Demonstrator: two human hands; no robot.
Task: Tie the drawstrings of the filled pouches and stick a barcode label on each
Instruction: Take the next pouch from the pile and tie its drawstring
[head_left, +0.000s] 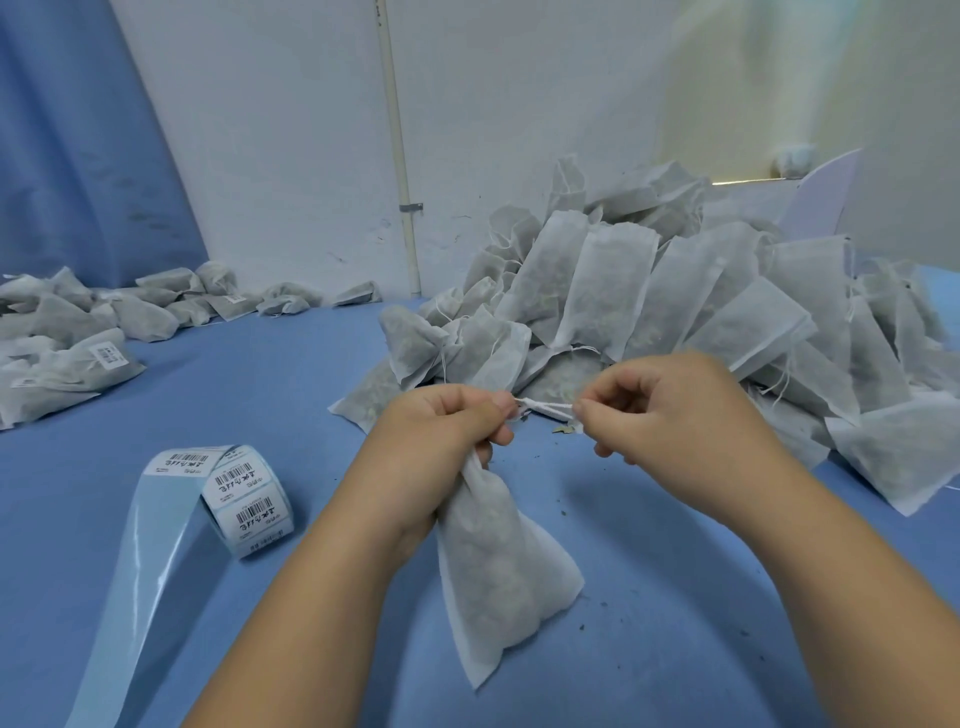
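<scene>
Your left hand (441, 431) is curled tight round the gathered neck of the pouch (498, 571), with thumb and forefinger pinching one end of the drawstring (545, 408). That grip holds the mouth closed and gives you something firm to pull against. Your right hand (670, 410) pinches the other end of the drawstring between thumb and fingertips, so the white cord runs taut between your two hands, which looks like a knot being drawn. The filled pouch hangs below your left fist, angled toward you, its lower corners at or just above the blue worktop (675, 597); you cannot tell whether it touches. The label roll (244, 499) lies near your left forearm, barcodes facing up and its bare backing strip (135, 571) trailing toward you, within easy reach for the sticking step. The heap of pouches (649, 291) beyond your right hand looks like the waiting stock, while the labelled pouches (78, 358) lie well apart at far left.
</scene>
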